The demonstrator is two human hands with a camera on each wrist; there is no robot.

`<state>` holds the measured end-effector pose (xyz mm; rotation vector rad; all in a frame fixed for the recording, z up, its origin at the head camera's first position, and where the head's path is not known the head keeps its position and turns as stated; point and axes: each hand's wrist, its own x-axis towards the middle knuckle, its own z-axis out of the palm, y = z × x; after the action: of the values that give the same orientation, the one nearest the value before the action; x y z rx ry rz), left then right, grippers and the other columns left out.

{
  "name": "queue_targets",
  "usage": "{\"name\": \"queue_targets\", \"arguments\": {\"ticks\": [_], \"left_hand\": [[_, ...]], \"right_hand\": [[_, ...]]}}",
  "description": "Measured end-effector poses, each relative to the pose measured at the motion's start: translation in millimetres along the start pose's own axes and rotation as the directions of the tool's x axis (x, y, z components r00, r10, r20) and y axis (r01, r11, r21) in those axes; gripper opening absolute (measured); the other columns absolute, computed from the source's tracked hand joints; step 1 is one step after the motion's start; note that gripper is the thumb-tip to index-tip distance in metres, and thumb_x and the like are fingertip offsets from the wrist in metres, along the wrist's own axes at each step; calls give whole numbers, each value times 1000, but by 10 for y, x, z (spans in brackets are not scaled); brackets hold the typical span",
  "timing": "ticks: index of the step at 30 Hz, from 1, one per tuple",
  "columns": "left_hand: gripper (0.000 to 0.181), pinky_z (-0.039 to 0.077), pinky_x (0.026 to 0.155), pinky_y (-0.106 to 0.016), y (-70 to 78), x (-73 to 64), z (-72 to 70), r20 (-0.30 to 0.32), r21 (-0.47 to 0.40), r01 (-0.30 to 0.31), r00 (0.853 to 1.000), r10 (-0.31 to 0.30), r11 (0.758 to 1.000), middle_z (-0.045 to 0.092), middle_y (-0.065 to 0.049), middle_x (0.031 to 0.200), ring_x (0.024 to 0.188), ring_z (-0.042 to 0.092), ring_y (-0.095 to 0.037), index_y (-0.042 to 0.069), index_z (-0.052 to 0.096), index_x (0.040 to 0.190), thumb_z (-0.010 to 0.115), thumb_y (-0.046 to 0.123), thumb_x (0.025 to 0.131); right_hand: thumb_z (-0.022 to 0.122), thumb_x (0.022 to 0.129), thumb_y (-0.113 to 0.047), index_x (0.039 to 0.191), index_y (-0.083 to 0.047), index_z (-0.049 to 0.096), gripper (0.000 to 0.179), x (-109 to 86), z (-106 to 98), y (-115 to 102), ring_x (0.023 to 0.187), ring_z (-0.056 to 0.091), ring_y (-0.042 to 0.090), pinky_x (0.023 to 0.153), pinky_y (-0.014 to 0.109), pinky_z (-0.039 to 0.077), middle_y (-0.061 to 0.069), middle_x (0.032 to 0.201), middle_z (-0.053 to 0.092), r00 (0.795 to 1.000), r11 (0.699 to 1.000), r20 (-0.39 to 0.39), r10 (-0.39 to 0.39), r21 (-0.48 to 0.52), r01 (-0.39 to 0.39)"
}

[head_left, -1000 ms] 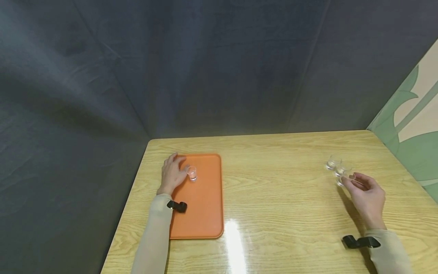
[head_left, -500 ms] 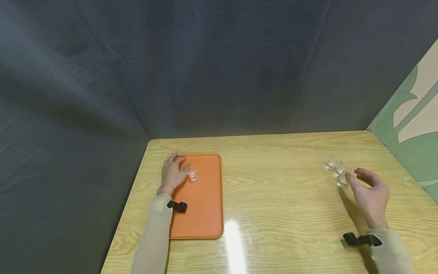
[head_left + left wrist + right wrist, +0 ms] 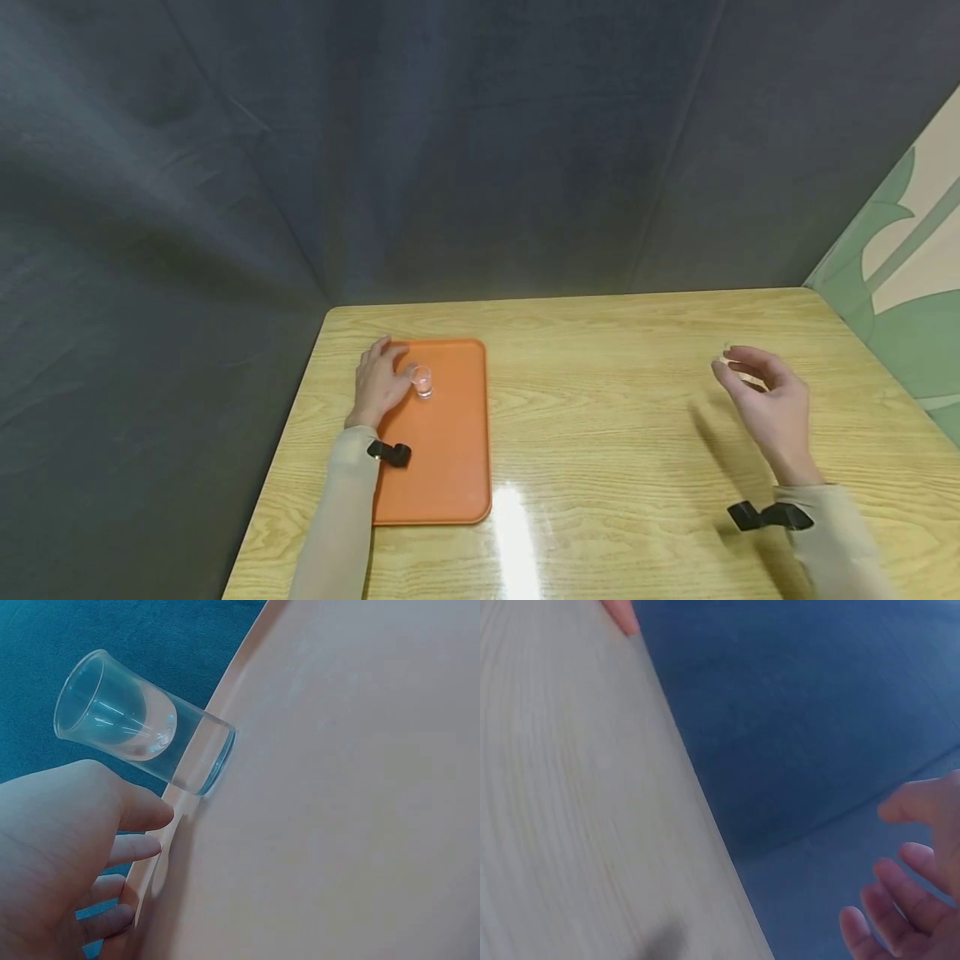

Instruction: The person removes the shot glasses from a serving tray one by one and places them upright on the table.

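Note:
My left hand (image 3: 378, 385) lies at the left rim of the orange tray (image 3: 435, 475), fingers relaxed along the edge. Close to its thumb, a small clear shot glass (image 3: 423, 382) stands upright on the tray. The left wrist view shows the glass (image 3: 142, 720) just beyond the thumb, with no finger around it. On the right side, my right hand (image 3: 772, 408) hovers over the table. Its fingers (image 3: 889, 900) are loosely bent and spread, with nothing between them in the right wrist view. It hides nearly all of the clear glasses behind it; a glint shows past the fingertips.
The wooden table (image 3: 600, 417) stretches between the two hands. A dark curtain (image 3: 495, 167) hangs along the back and left sides. At the right is a wall (image 3: 922, 333) with a green leaf pattern. In the right wrist view, the tray's orange corner (image 3: 621, 613) shows.
My right hand has left the nearest glass and moved left and up in the head view, now covering the glasses that showed before. My left hand and the glass on the tray have stayed put.

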<state>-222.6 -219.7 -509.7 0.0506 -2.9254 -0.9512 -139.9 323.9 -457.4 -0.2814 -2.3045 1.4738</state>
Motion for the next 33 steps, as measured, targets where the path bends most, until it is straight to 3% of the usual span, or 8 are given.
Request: {"name": "queue_targets", "arguments": {"ticks": [6, 12, 17, 20, 28, 33], "left_hand": [[49, 25, 127, -62, -20, -8, 14, 9, 4, 11, 1000, -11, 1000, 34, -19, 170, 157, 30, -43, 6, 63, 146, 61, 32, 104], [48, 25, 126, -64, -33, -13, 19, -2, 2, 8, 1000, -8, 1000, 36, -19, 170, 157, 31, -44, 6, 64, 145, 62, 30, 104], [49, 25, 127, -63, -18, 3, 9, 4, 3, 9, 1000, -9, 1000, 36, -19, 170, 157, 31, -43, 6, 64, 145, 63, 31, 104], [48, 25, 127, -63, -7, 15, 9, 1, 4, 4, 1000, -4, 1000, 36, -19, 169, 157, 32, -43, 6, 64, 145, 63, 31, 104], [48, 25, 127, -63, 0, 15, 18, 6, 13, 2, 1000, -2, 1000, 36, -20, 170, 157, 31, -44, 6, 64, 145, 63, 30, 105], [46, 26, 126, -63, -8, 5, 15, -6, 12, -3, 1000, 3, 1000, 38, -20, 169, 156, 32, -44, 6, 65, 145, 63, 29, 104]], "right_hand": [[78, 97, -18, 126, -12, 75, 29, -34, 254, -57, 102, 65, -11, 84, 3, 51, -24, 116, 68, 990, 993, 78, -115, -21, 117], [77, 99, -27, 132, -4, 71, 41, -123, 549, -182, 105, 63, -13, 83, 4, 51, -17, 119, 70, 976, 994, 196, -99, -35, 108], [76, 100, -28, 133, -3, 70, 42, -177, 803, -290, 105, 64, -11, 85, 6, 53, 9, 130, 73, 961, 993, 254, -106, -12, 113], [76, 100, -26, 131, -2, 71, 39, -207, 963, -331, 108, 67, -4, 86, 7, 53, 19, 133, 71, 951, 991, 282, -130, 13, 132], [77, 99, -22, 131, 1, 70, 40, -345, 1382, -375, 116, 72, 30, 87, 11, 56, 21, 130, 73, 916, 991, 379, -129, 66, 112], [77, 99, -21, 130, 1, 71, 39, -411, 1618, -397, 118, 71, 35, 89, 14, 57, 21, 130, 73, 898, 993, 426, -112, 89, 81]]}}
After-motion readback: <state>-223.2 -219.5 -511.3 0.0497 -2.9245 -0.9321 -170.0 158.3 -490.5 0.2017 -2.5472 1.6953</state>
